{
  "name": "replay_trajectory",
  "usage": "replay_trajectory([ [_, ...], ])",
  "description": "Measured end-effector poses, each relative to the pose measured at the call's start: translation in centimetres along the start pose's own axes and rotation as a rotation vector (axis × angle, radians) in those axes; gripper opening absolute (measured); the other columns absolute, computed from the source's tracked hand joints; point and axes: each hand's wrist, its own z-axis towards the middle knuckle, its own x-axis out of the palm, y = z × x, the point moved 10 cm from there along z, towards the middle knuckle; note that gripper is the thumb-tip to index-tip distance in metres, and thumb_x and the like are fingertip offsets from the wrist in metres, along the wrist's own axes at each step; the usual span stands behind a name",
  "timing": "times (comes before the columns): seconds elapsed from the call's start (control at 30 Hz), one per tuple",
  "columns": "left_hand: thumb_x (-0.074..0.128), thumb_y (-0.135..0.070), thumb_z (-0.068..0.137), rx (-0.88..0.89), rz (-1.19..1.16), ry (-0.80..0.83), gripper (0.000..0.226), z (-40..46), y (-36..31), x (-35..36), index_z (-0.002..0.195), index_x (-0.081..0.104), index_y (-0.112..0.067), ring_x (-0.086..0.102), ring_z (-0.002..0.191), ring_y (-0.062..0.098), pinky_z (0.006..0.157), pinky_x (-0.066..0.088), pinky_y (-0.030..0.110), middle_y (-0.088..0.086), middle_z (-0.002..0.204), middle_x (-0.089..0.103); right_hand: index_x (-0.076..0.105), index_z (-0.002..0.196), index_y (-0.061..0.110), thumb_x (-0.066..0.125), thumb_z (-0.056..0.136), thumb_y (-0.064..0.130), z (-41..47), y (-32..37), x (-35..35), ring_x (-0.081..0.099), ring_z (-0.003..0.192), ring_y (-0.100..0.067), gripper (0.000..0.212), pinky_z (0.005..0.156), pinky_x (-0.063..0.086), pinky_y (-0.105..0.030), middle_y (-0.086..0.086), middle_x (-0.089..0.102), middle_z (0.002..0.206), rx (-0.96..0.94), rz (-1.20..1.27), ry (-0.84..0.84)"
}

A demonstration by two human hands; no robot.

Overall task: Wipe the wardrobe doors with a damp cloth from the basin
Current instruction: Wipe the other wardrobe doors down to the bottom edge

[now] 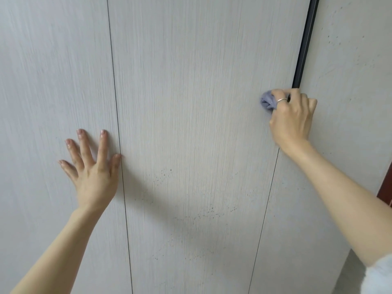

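The wardrobe presents three pale, wood-grained doors: a left door (pixel 53 81), a middle door (pixel 191 102) and a right door (pixel 343 102). The left hand (pixel 93 172) lies flat on the left door, fingers straight and spread apart, with the thumb (pixel 115 164) touching the thin seam (pixel 118 134) between the left and middle doors. The right hand (pixel 292 117) grips a bunched blue-grey cloth (pixel 267 101), fingers curled round it, and presses it against the right edge of the middle door, just below the lower end of a black strip (pixel 305 39) that runs up the gap between the middle and right doors. A ring (pixel 282 100) sits on one finger of that hand. Dark specks (pixel 203 211) are scattered over the lower middle door, well below the cloth. A white sleeve (pixel 379 274) shows at the near right corner, and a reddish-brown edge (pixel 386 187) at the far right.
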Motion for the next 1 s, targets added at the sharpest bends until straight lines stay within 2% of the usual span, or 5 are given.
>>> replay_trajectory([
  [0.17, 0.036, -0.034, 0.099, 0.002, -0.007, -0.012, 0.057, -0.4, 0.0, 0.2, 0.15, 0.011, -0.033, -0.016, 0.143, 0.034, 0.109, -0.007, 0.062, 0.009, 0.158, -0.012, 0.068, 0.097, 0.003, 0.066, 0.063, -0.015, -11.7, 0.7, 1.2, 0.055, 0.072, -0.036, 0.038, 0.063, 0.039, -0.04, -0.02, 0.058, 0.085, -0.068, 0.098, 0.0],
  [0.33, 0.036, -0.029, 0.1, -0.013, -0.006, -0.005, 0.055, -1.3, 0.3, 0.6, 0.15, 0.013, -0.031, -0.014, 0.143, 0.036, 0.109, -0.006, 0.062, 0.011, 0.158, -0.01, 0.071, 0.086, 0.002, 0.079, 0.054, -0.016, -23.1, 0.3, 4.6, 0.057, 0.067, -0.036, 0.037, 0.055, 0.049, -0.036, -0.018, 0.06, 0.083, -0.08, 0.158, 0.313],
  [0.63, 0.034, -0.026, 0.101, -0.026, -0.014, -0.003, 0.056, -1.7, 0.5, 0.9, 0.15, 0.008, -0.034, -0.016, 0.143, 0.033, 0.11, -0.008, 0.059, 0.008, 0.158, -0.011, 0.064, 0.106, 0.006, 0.067, 0.069, -0.013, -11.7, 0.0, 3.2, 0.048, 0.086, -0.034, 0.041, 0.061, 0.044, -0.033, -0.019, 0.051, 0.097, 0.012, 0.268, 0.096],
  [0.87, 0.032, -0.025, 0.101, -0.035, -0.012, 0.029, 0.056, -1.7, 0.6, 1.2, 0.15, 0.006, -0.035, -0.018, 0.143, 0.032, 0.11, -0.01, 0.058, 0.007, 0.157, -0.015, 0.072, 0.097, 0.005, 0.074, 0.047, -0.023, -24.4, 4.1, 5.1, 0.048, 0.08, -0.028, 0.057, 0.053, 0.051, -0.035, -0.006, 0.038, 0.097, -0.266, 0.386, 0.396],
  [1.0, 0.032, -0.025, 0.101, -0.039, -0.007, 0.027, 0.056, -1.8, 0.5, 1.1, 0.15, 0.007, -0.034, -0.018, 0.143, 0.032, 0.11, -0.011, 0.058, 0.008, 0.157, -0.015, 0.068, 0.104, 0.008, 0.076, 0.058, -0.016, -17.4, 3.8, 4.5, 0.054, 0.078, -0.032, 0.053, 0.061, 0.05, -0.035, -0.014, 0.049, 0.094, -0.2, 0.441, 0.281],
])
